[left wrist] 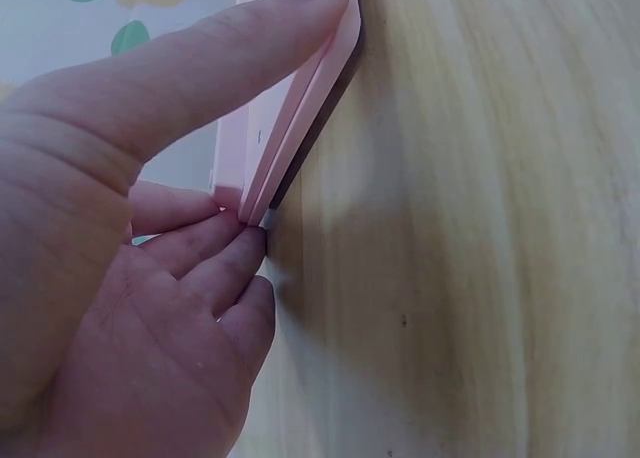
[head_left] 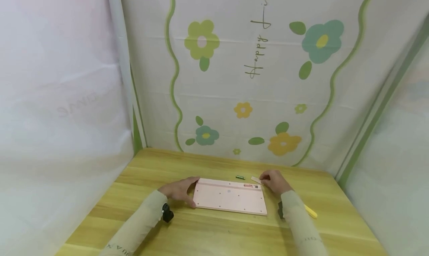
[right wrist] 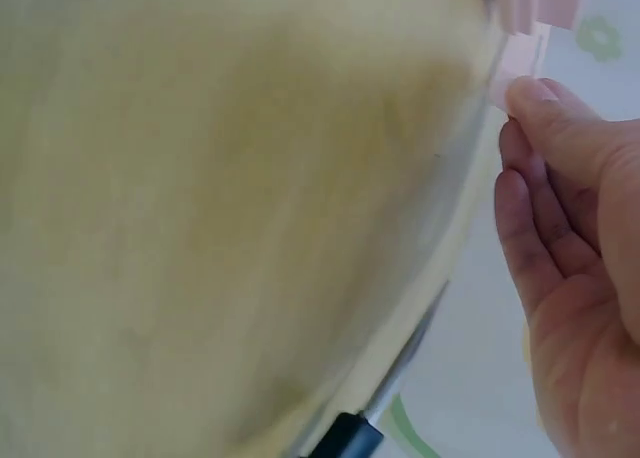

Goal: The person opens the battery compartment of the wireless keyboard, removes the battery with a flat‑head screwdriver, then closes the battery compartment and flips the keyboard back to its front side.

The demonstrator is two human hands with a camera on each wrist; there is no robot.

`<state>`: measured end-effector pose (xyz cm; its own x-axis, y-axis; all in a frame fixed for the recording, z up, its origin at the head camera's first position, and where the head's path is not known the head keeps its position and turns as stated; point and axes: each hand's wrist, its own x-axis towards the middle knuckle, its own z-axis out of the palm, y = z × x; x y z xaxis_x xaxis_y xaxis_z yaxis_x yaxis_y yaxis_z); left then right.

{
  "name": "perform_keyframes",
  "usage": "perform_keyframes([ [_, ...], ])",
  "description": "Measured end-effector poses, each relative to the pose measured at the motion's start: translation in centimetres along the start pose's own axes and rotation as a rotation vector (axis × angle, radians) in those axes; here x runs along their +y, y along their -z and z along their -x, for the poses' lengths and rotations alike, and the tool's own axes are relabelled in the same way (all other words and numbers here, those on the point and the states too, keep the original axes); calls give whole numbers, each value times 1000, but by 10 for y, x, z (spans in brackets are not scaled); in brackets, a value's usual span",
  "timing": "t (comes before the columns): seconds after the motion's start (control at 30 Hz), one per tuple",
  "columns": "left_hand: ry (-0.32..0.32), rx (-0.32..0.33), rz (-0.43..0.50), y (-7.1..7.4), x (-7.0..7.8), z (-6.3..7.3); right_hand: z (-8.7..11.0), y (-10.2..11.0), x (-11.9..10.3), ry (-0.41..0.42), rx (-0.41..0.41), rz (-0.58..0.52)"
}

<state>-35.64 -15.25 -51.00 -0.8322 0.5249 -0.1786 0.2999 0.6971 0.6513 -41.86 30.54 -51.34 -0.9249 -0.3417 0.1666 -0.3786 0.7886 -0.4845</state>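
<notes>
A pale pink keyboard [head_left: 231,201] lies face down on the table, with small screw holes across its back and a raised ridge along the far edge. My left hand [head_left: 177,190] grips its left end, thumb at the near corner and fingers at the far corner. In the left wrist view the thumb lies along the keyboard's edge [left wrist: 290,128]. Beyond the keyboard's far right corner, my right hand [head_left: 276,182] pinches a small pale battery cover [head_left: 256,180] between thumb and fingers. An orange and dark patch [head_left: 250,186] shows in the ridge near that corner.
A green battery [head_left: 240,177] lies just behind the keyboard. To the right, partly hidden by the right forearm, is a yellow handle [head_left: 311,211]. The right wrist view shows a screwdriver [right wrist: 405,363] with a metal shaft. Printed curtains [head_left: 231,81] enclose the wooden table [head_left: 207,233].
</notes>
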Motion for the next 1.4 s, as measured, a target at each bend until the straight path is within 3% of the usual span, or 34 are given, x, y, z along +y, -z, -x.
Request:
perform_keyframes([
  [0.17,0,2,-10,2,4,1,2,13,-4,2,-38,-22],
  [0.5,19,5,-10,3,6,5,3,33,-30,157,-126,-58],
  [0.8,23,-2,-21,2,10,7,3,21,-45,251,-174,-88],
  [1.17,9,-8,-32,-2,7,4,8,9,-44,219,-205,-121],
  [1.4,22,5,-55,-1,7,3,6,7,-44,193,-165,-101],
])
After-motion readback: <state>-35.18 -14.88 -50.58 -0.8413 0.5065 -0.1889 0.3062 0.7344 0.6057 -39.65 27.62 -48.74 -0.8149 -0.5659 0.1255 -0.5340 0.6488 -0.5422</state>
